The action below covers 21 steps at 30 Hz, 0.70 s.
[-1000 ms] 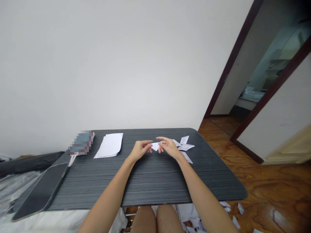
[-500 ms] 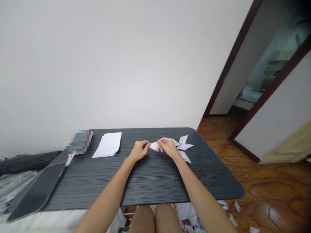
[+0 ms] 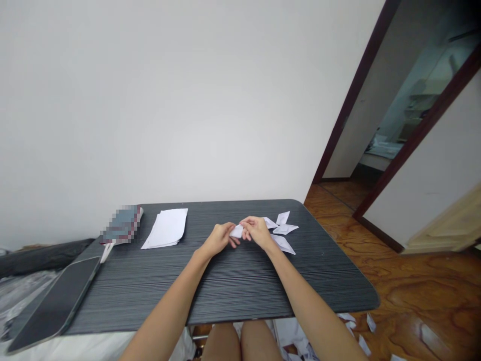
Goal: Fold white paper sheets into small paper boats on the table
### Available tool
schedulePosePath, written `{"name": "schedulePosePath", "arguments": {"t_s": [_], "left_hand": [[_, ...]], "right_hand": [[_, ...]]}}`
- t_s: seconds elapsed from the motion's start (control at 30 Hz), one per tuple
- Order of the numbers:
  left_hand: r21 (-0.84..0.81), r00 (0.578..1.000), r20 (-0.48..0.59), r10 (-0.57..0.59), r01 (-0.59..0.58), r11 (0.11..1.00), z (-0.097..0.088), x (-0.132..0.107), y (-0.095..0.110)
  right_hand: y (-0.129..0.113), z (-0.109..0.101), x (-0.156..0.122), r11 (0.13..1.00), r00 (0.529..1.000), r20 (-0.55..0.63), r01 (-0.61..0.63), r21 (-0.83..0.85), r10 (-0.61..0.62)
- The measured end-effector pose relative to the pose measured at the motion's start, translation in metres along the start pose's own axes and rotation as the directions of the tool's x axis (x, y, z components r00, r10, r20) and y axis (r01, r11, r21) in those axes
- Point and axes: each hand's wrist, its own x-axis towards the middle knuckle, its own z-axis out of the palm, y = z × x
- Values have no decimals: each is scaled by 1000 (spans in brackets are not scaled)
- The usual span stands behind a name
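A small folded white paper piece (image 3: 237,231) sits between both of my hands over the dark striped table (image 3: 225,286). My left hand (image 3: 220,237) pinches its left side with curled fingers. My right hand (image 3: 257,230) grips its right side, fingers bent over the fold. Most of the piece is hidden by my fingers. Just right of my right hand lie several folded white paper shapes (image 3: 284,233) on the table.
A stack of white sheets (image 3: 166,228) lies at the back left, beside a blurred-out object (image 3: 122,224). A dark tablet (image 3: 48,305) overhangs the table's left edge. Paper scraps (image 3: 351,326) litter the wooden floor. An open doorway (image 3: 398,115) stands at right.
My hands have come closer together and lowered a little toward the table, with fingers curling tighter on the paper piece. The camera view shifted slightly.
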Motion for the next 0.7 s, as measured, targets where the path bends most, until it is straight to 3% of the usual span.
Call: {"name": "schedulePosePath", "arguments": {"t_s": [0.13, 0.27, 0.33, 0.53, 0.7], "left_hand": [[-177, 997, -73, -28, 15, 984, 1, 5, -5], [-267, 996, -77, -49, 27, 963, 3, 9, -4], [-230, 994, -102, -39, 15, 973, 4, 10, -3], [97, 977, -206, 53, -33, 995, 8, 9, -7], [-17, 985, -173, 28, -31, 999, 10, 9, -11]], "right_hand": [[1, 0, 1, 998, 997, -52, 55, 12, -54], [4, 6, 2, 992, 989, -70, 127, -12, -127], [9, 9, 2, 990, 987, -95, 124, -63, -130], [27, 10, 4, 941, 988, -119, 52, -334, -97], [31, 8, 4, 915, 985, -100, 90, -393, -140]]}}
